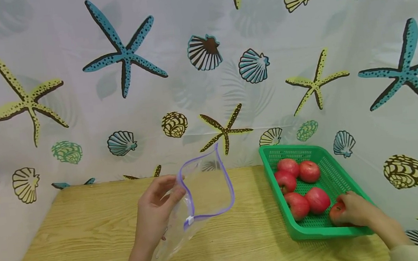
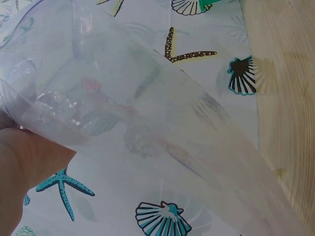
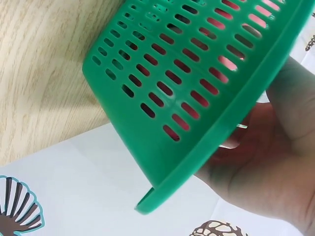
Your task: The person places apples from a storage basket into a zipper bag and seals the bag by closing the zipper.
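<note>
My left hand (image 1: 160,203) pinches the edge of a clear zip bag (image 1: 207,186) with a purple rim and a white slider. The bag's mouth gapes above the table, and its clear film (image 2: 147,113) fills much of the left wrist view. Over at the right, my right hand (image 1: 356,208) grips a red apple (image 1: 337,214) inside the green basket (image 1: 294,236). Several other apples (image 1: 317,200) lie in that basket. From the right wrist camera, the basket's slotted wall (image 3: 147,98) hides the apple and the fingertips of the right hand (image 3: 266,162).
A wooden table (image 1: 89,228) carries the basket at its right side. Behind it and at both sides hangs a white sheet (image 1: 190,94) printed with starfish and shells. The basket's rim stands between the right forearm and the apples.
</note>
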{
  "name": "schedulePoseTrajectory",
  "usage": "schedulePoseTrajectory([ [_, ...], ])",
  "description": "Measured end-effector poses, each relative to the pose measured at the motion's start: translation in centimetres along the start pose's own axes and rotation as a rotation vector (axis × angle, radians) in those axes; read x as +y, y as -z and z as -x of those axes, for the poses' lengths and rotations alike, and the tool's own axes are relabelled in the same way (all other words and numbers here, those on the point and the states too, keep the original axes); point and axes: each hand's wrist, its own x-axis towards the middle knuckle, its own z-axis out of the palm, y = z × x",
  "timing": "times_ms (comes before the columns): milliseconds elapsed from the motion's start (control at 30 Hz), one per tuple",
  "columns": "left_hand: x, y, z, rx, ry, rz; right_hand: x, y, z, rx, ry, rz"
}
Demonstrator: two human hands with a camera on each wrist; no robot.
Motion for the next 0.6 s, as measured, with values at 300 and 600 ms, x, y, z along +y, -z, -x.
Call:
schedulePoseTrajectory([
  [300,0.0,-0.1,0.0,-0.002,0.009,0.011,-0.3,1.4,-0.1,0.015,-0.018,-0.029],
  [600,0.0,-0.3,-0.2,-0.019,0.013,-0.003,-1.7,2.5,-0.2,0.094,-0.007,-0.059],
])
